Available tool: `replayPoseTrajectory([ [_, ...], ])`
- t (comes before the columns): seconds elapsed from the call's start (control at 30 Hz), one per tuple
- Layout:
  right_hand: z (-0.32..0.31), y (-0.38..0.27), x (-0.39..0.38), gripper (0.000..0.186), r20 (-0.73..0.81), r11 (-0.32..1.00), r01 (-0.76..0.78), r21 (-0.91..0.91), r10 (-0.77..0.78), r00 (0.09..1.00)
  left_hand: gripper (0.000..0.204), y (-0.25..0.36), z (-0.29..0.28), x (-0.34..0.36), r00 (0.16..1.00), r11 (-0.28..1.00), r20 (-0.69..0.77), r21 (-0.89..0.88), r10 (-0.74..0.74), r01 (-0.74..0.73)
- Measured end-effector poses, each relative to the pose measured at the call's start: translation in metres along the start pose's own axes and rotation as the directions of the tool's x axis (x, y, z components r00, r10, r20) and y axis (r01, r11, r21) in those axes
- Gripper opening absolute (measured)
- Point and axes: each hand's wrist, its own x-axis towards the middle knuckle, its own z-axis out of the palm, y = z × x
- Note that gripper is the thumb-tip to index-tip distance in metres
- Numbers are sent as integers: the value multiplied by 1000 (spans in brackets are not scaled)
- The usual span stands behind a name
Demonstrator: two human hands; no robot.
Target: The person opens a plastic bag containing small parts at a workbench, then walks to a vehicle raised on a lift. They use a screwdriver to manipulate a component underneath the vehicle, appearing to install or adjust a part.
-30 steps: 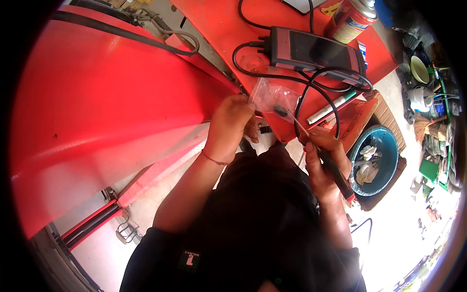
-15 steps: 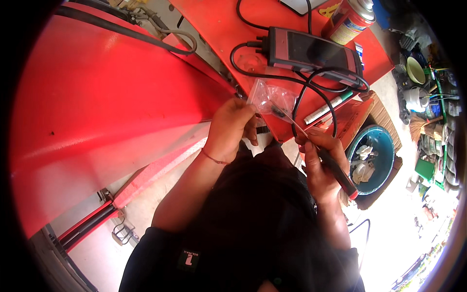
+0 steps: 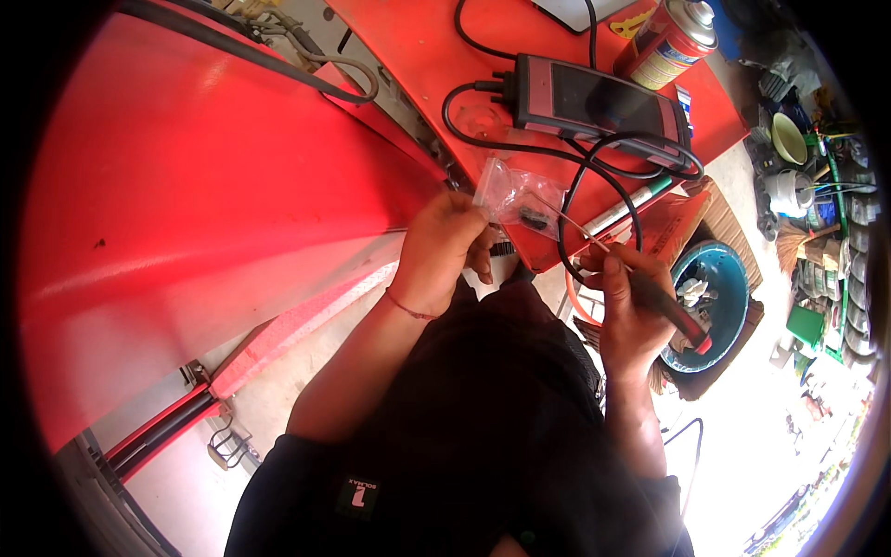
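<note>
My left hand pinches the edge of a small clear plastic bag between thumb and fingers. A small dark part lies in the bag, near its lower side. In my right hand is a screwdriver with a black and red handle, the fingers wrapped round it. Its thin shaft points up and left, and the tip overlaps the bag above the dark part. Whether the tip is inside the bag or in front of it, I cannot tell.
Beyond my hands, a red table carries a diagnostic tablet with a looping black cable, a spray can and a marker. A blue basin stands at right. A large red panel fills the left.
My right hand has shifted slightly right with the screwdriver, and its tip has moved up off the dark part. My left hand stays nearly still on the bag.
</note>
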Motion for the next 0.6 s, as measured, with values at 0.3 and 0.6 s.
replayPoseTrajectory([
  [0.3,-4,-1,-1,11,49,992,113,59,-116,992,19,5,6,-7,993,987,37,111,112,-115],
  [0.6,-21,-54,-15,16,157,944,148,295,-200,967,14,7,-23,-54,884,924,273,-162,380,-347],
])
